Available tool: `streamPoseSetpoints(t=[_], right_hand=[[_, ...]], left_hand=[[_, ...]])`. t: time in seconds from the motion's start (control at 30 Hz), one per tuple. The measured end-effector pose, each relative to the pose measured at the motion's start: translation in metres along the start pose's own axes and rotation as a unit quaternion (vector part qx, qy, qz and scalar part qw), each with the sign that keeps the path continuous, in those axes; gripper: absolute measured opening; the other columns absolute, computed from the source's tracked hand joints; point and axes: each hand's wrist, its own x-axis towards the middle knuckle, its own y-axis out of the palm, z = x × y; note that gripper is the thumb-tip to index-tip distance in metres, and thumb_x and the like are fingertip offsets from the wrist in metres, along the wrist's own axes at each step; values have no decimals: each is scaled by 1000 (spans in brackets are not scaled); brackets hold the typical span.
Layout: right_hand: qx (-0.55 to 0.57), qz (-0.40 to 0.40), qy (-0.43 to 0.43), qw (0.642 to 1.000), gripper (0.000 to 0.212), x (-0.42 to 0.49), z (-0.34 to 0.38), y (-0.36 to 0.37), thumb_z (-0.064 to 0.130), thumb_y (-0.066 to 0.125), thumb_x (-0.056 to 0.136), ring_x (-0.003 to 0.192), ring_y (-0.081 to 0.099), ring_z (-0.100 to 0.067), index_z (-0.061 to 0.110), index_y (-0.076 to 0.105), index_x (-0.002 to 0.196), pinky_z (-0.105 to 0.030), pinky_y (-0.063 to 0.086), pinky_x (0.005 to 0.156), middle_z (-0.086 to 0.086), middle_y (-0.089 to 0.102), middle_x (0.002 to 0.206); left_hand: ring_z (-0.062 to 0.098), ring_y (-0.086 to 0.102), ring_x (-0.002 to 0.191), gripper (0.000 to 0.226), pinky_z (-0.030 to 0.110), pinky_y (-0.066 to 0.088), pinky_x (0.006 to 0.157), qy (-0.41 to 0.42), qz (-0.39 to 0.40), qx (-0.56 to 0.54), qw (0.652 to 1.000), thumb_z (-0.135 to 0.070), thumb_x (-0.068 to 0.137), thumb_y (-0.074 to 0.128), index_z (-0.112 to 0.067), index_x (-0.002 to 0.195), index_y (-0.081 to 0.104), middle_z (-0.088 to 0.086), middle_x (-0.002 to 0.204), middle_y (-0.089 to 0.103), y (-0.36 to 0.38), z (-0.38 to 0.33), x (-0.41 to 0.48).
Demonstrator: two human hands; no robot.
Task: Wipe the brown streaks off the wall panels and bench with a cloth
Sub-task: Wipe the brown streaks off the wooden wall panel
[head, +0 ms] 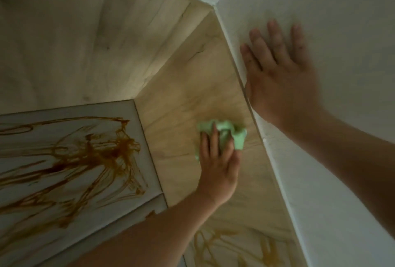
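Note:
My left hand (218,160) grips a bunched light-green cloth (233,136) and presses it on the pale wooden wall panel (192,87), near its right edge. A faint brownish smear shows on the wood just above the cloth. Thick brown streaks (89,155) cover the grey-white panel (64,108) at lower left. More brown streaks (230,247) mark the surface at the bottom, below my left forearm. My right hand (282,74) lies flat with spread fingers on the white wall (342,21) to the right and holds nothing.
A white trim edge (267,138) runs diagonally between the wooden panel and the white wall. A second wooden panel (74,31) fills the upper left and meets the first in a corner. The frame is dim and slightly blurred.

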Motion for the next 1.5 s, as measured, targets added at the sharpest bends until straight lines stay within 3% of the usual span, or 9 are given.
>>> streamPoseSetpoints(t=[0.13, 0.3, 0.43, 0.63, 0.77, 0.87, 1.0, 1.2, 1.5], right_hand=[[-38, 24, -25, 999, 52, -31, 8, -15, 31, 38, 105, 152, 28, -45, 9, 54, 148, -65, 15, 123, -20, 42, 160], [-67, 27, -66, 995, 49, -64, 2, -15, 32, 37, 111, 152, 27, -47, 9, 49, 153, -65, 18, 122, -21, 38, 162], [-64, 7, -52, 997, 46, -62, 5, -7, 26, 36, 111, 149, 34, -46, 5, 53, 148, -63, 21, 123, -20, 45, 157], [-35, 28, -18, 999, 57, -128, 1, -29, 23, 17, 108, 152, 30, -44, 2, 48, 151, -61, 17, 125, -20, 42, 160], [-40, 39, -34, 998, 51, -175, 2, -43, 17, 28, 107, 153, 28, -43, 7, 50, 151, -62, 19, 123, -18, 41, 161], [-35, 47, -42, 997, 49, -193, 1, -46, 18, 34, 107, 155, 25, -42, 9, 47, 154, -62, 18, 124, -17, 38, 163], [-46, 45, -51, 997, 50, -200, -1, -46, 19, 31, 109, 155, 22, -43, 8, 44, 156, -62, 17, 124, -18, 35, 164], [-44, 15, -49, 998, 47, -199, -1, -42, 16, 33, 109, 153, 28, -43, 6, 47, 153, -62, 21, 123, -18, 39, 161], [14, 1, -37, 999, 44, -164, 15, -42, 8, 42, 105, 145, 42, -44, 7, 55, 147, -62, 29, 119, -21, 54, 150]], left_hand=[[50, 5, 155, 47, 71, 5, 121, 71, 66, -20, 995, -39, 114, 14, -14, 145, 39, 23, 165, 25, -9, 8, -21], [56, 20, 149, 50, 76, 19, 116, -5, -135, -51, 989, -11, 107, 30, 5, 154, 32, 31, 162, 28, -61, 24, 101], [28, -5, 159, 59, 48, -7, 128, -108, -124, -145, 976, -36, 111, 14, -8, 163, 19, 8, 172, 3, -70, 6, 112], [36, -11, 158, 66, 55, -4, 127, -65, -60, -106, 990, -54, 107, -3, -26, 165, 8, 10, 173, -7, 23, -29, -6], [53, 4, 154, 46, 72, 7, 121, 118, -7, -54, 992, -33, 115, 19, -12, 149, 40, 20, 166, 23, 65, -64, -113], [50, 1, 155, 44, 72, 9, 121, 139, 81, -23, 987, -43, 114, 19, -26, 153, 32, 17, 169, 20, 76, -53, -162], [50, 10, 155, 42, 74, 17, 117, 231, 41, 23, 972, -30, 112, 38, -12, 148, 50, 15, 159, 43, 50, -37, -124], [34, -13, 158, 54, 57, -1, 126, -25, -82, -102, 991, -41, 109, 10, -36, 161, -3, 11, 172, -10, 3, -46, 8], [25, -37, 150, 54, 53, -9, 127, 23, 115, -130, 985, -49, 110, 11, -46, 152, -22, -6, 160, -38, 23, -31, -89]])
